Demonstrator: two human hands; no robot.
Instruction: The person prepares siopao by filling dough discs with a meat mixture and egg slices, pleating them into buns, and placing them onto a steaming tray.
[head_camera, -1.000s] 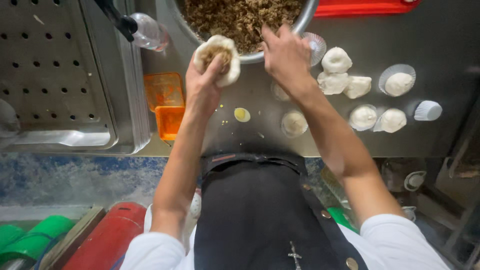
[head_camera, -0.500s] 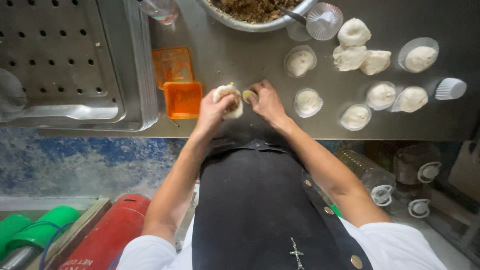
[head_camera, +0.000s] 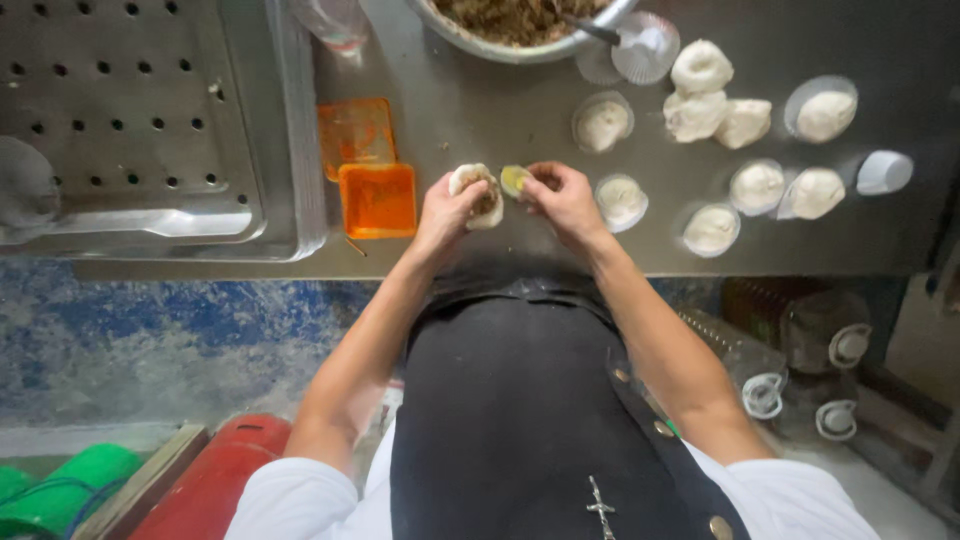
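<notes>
A soft, filled dough round (head_camera: 475, 195) is cupped over the surface (head_camera: 470, 120) in the curled left hand (head_camera: 445, 210), best gripped gently at its rim, while a small yellow piece (head_camera: 513, 180) is pinched by the right hand (head_camera: 565, 200) fingers.

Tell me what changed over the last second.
Both hands came down from the bowl to the table's near edge. The left hand kept hold of the filled dough; the right hand now pinches a small yellow piece. The dough cups and orange trays lie as before.
</notes>
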